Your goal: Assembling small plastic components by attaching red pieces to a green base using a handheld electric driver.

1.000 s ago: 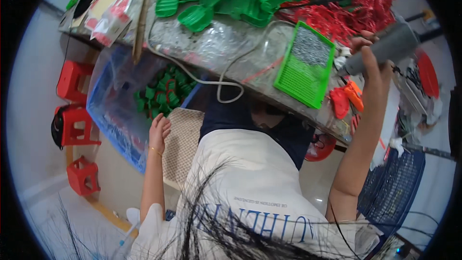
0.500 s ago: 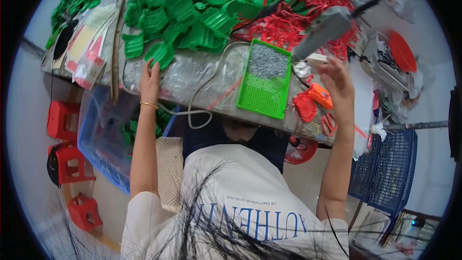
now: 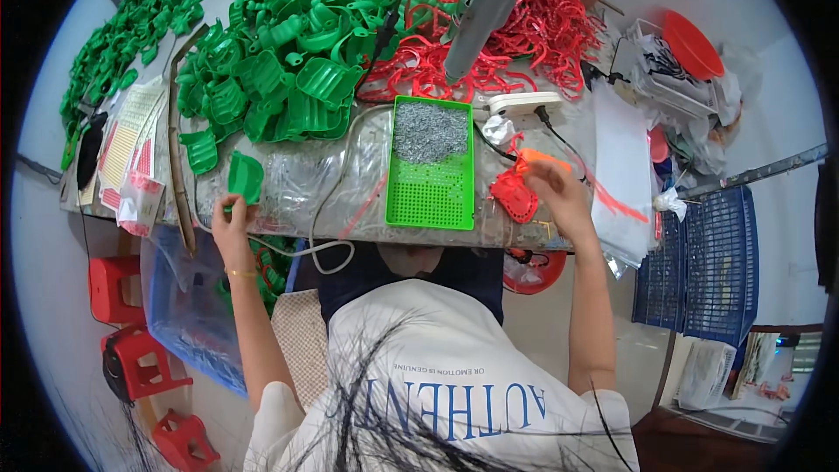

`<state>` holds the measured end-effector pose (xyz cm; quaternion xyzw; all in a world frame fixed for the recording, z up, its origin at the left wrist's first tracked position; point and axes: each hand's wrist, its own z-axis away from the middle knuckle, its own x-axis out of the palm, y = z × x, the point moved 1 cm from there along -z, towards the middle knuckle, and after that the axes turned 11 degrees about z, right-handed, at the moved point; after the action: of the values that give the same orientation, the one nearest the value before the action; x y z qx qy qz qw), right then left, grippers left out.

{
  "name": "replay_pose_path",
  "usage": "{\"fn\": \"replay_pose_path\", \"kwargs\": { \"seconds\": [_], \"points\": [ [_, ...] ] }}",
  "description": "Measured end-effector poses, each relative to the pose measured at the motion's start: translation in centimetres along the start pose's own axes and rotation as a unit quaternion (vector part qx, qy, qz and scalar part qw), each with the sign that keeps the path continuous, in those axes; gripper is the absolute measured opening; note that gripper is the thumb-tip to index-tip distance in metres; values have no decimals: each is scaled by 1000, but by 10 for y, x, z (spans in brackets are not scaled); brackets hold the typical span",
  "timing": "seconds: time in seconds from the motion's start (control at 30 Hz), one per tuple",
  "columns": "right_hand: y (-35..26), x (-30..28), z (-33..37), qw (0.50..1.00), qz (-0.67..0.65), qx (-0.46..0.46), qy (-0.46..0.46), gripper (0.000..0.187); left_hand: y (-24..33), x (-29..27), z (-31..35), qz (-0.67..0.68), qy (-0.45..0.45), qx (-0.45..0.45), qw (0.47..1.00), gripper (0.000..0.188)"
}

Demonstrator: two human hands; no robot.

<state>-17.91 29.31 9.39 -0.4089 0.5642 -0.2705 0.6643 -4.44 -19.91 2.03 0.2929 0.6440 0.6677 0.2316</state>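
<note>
My left hand point(image 3: 232, 225) pinches a green plastic scoop piece point(image 3: 246, 177) by its lower edge, at the front of the table. The piece stands tilted up above the fingertips. Over the table's front right, my right hand point(image 3: 561, 201) is half curled, fingers bent and apart, beside an orange object point(image 3: 544, 160) and a red stitched pouch-like piece point(image 3: 514, 196). The hand partly covers the orange object; whether it touches it I cannot tell. Between the hands lies a bright green perforated tray point(image 3: 431, 220), with small grey bits heaped in its far half.
Green plastic pieces point(image 3: 288, 44) pile up at the back left, red strips point(image 3: 524, 26) at the back right. A grey handheld tool point(image 3: 481, 26) hangs above. A white power strip point(image 3: 523, 103) and a looped cable point(image 3: 325, 201) lie on the table. A blue bin point(image 3: 188, 332) stands below left.
My left hand has taken the green piece off the tabletop and drawn it nearer. My right hand has come down toward the orange object; the red scissors beside it no longer show. The view has shifted.
</note>
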Motion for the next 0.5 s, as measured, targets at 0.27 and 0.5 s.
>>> {"fn": "replay_pose_path", "kwargs": {
  "seconds": [0.27, 0.5],
  "points": [
    [-2, 37, -151, 992, 67, -109, -3, 29, 17, 61, 88, 55, -171, -80, 980, 15],
    [21, 97, -224, 909, 415, -25, -4, 44, -14, 88, 94, -122, -231, -32, 965, 19]
  ]
}}
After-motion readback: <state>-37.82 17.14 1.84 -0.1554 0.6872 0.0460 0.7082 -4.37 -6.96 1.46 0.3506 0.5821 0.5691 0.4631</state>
